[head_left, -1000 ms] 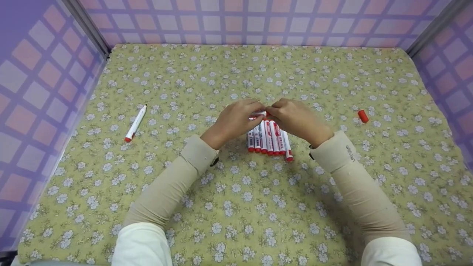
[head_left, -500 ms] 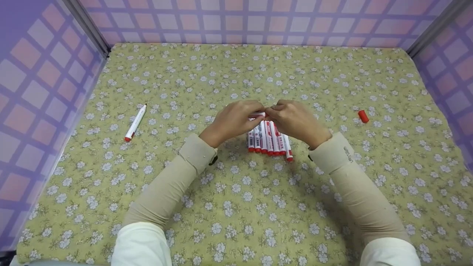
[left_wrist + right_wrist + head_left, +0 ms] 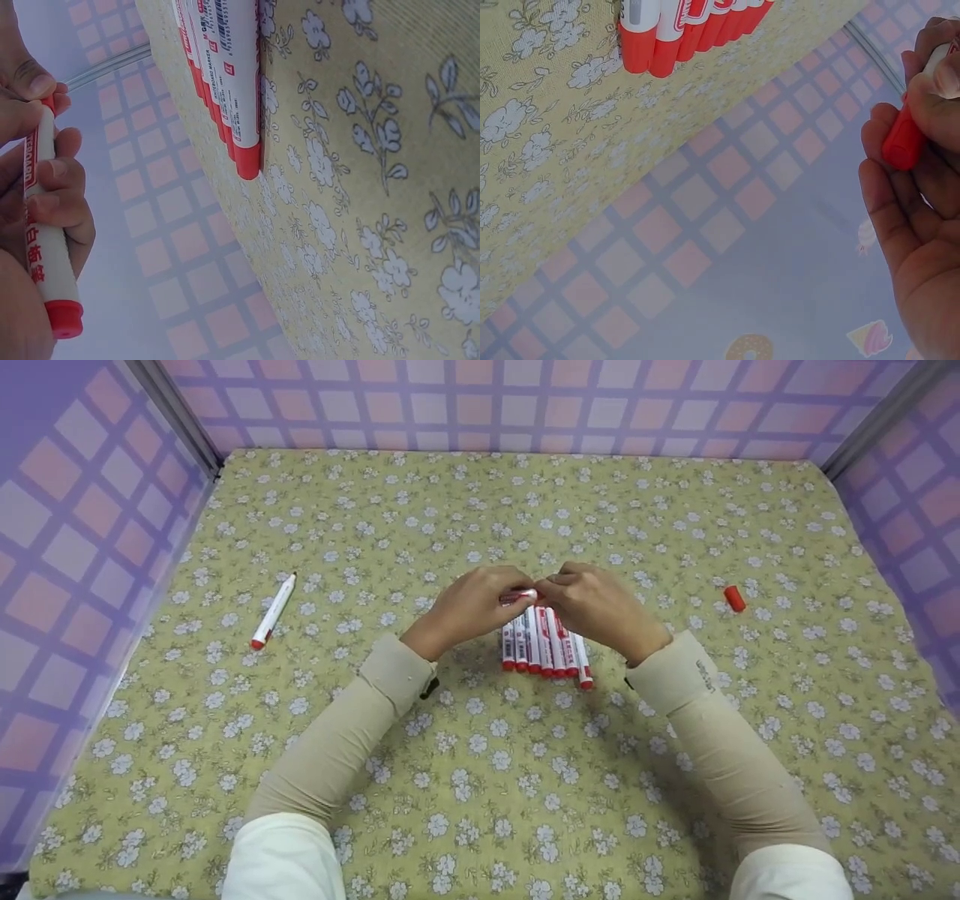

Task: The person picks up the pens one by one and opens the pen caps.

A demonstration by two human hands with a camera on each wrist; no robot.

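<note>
My left hand (image 3: 476,600) holds a white whiteboard marker (image 3: 45,217) above the table, fingers curled round its barrel. Red lettering and a red end plug show in the left wrist view. At the marker's other end, my right hand (image 3: 596,604) pinches the red cap (image 3: 904,141) between thumb and fingers; the cap sits at the end of the barrel. Just below the hands in the head view lies a row of several capped whiteboard markers (image 3: 549,649), side by side, the rightmost slightly askew. Their far ends are partly hidden by the hands.
An uncapped marker (image 3: 274,611) lies by itself at the left, dark tip pointing away. One loose red cap (image 3: 734,598) lies at the right. Floral cloth (image 3: 480,780) covers the table, with checkered panels (image 3: 480,405) at the back and sides.
Both hands stay almost in place, fingers shifting slightly at the cap. The held marker has turned a little, and more of its white barrel shows between the hands.
</note>
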